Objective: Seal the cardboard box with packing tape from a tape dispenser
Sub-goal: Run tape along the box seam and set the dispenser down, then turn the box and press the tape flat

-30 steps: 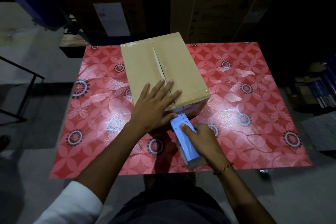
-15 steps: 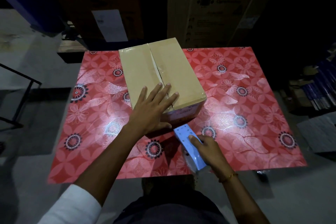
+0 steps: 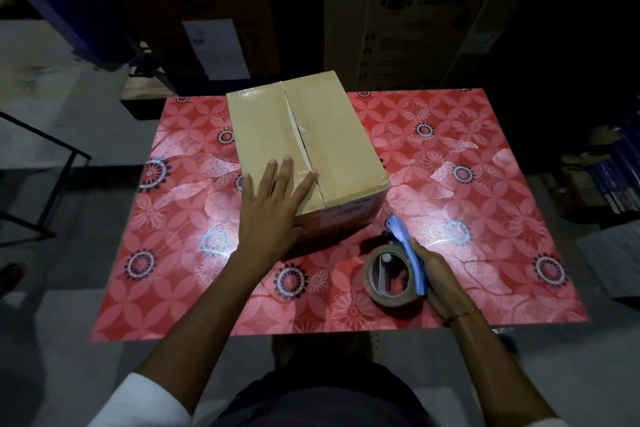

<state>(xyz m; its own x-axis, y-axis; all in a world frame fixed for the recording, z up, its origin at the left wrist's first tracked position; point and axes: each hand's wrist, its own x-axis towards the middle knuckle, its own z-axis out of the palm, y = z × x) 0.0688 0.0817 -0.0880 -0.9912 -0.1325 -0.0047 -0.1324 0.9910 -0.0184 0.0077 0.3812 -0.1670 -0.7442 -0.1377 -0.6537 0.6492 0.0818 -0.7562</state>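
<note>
A brown cardboard box (image 3: 332, 135) stands on the red flowered table (image 3: 485, 191), its two top flaps closed along a centre seam with glossy tape over them. My left hand (image 3: 273, 208) lies flat, fingers spread, on the box's near left corner. My right hand (image 3: 438, 277) grips a blue tape dispenser (image 3: 407, 250) with a brown tape roll (image 3: 389, 276), turned on its side on the table, to the right of the box's near face and apart from it.
A tall carton printed "WASHING MACHINE" (image 3: 426, 10) rises behind the table. A black metal frame (image 3: 52, 180) stands on the floor at the left. Stacked dark items (image 3: 613, 180) and a grey mat (image 3: 616, 260) lie at the right.
My right hand has pulled the dispenser away from the box's near face, moved it right and turned it so the roll shows. My left hand slid left on the box top.
</note>
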